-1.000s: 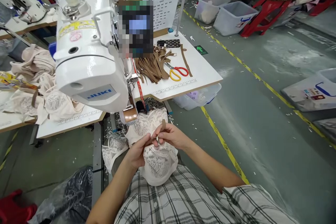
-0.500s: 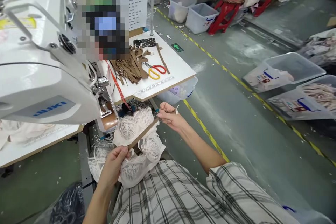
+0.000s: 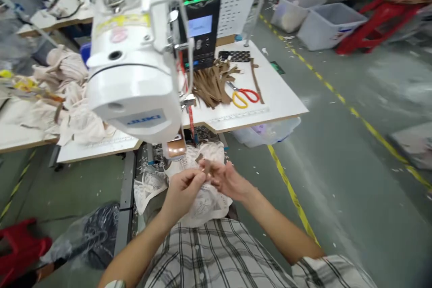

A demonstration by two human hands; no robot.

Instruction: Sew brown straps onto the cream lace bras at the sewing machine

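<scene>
Overhead, sewing machine (image 3: 135, 72), white table (image 3: 280, 99) (scissors (image 3: 245, 96) on it), grey floor (image 3: 337, 166), yellow-striped.

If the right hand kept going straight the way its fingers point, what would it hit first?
The right hand points left, toward the left hand. It would meet the brown strap pinched between them, then the left fingers. They look nearly touching, though motion blur makes the gap unclear.

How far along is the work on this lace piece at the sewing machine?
Done: brown strips lie cut beside the scissors, and pale pieces are piled left of the sewing machine. In hand: left hand and right hand pinch a brown strip against the lace piece. Left: it is not under the needle.
</scene>
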